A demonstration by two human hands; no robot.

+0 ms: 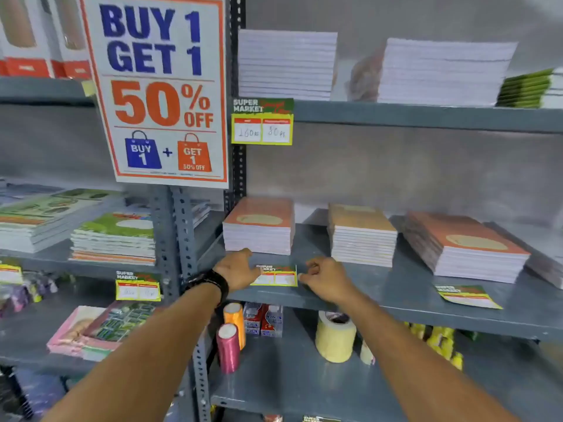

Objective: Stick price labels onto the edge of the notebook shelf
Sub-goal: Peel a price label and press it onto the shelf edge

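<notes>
A yellow and green price label (276, 276) lies flat on the grey notebook shelf (405, 296), near its front edge. My left hand (236, 268) rests on the label's left end, fingers pressing it down. My right hand (326, 277) pinches the label's right edge with curled fingers. A second loose label (467, 296) lies further right on the same shelf. One label (262, 121) hangs stuck on the upper shelf edge, and another (137, 286) hangs on the left bay's shelf edge. Stacks of orange notebooks (259, 226) stand behind my hands.
A large BUY 1 GET 1 poster (158, 86) hangs on the perforated upright (179, 236). Below my arms sit thread spools (228, 347), a tape roll (334, 336) and small boxes (263, 319). More notebook stacks (362, 236) fill the shelves.
</notes>
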